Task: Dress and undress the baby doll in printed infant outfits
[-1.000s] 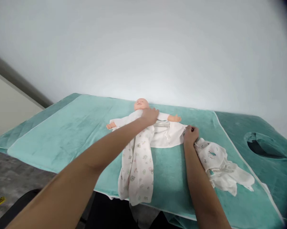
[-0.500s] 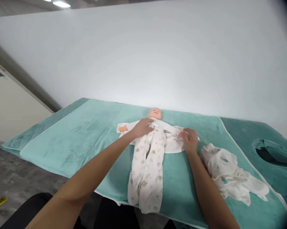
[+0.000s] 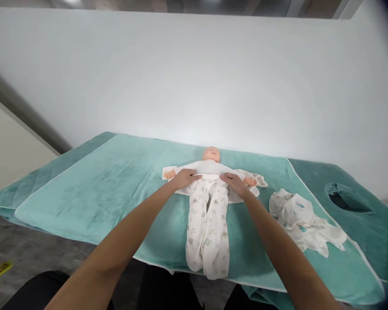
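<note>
A baby doll [image 3: 211, 154] lies on its back on a teal towel [image 3: 116, 189], in a white top with printed white trousers [image 3: 208, 232] running toward me. My left hand [image 3: 185, 177] lies on the trousers' waist at the doll's right side, fingers closed on the fabric edge. My right hand [image 3: 233, 181] rests on the waist at the other side, fingers curled onto the cloth. A white cloth [image 3: 237, 196] is spread under the doll.
A crumpled heap of white printed baby clothes [image 3: 302, 219] lies to the right on the towel. Further right the darker teal table cover has a face hole [image 3: 345, 200]. A pale wall stands close behind. Floor shows at the left.
Both hands came together at the doll's waist: the left slid down from the chest, the right moved in from the cloth's edge. The trousers now lie straighter over the doll.
</note>
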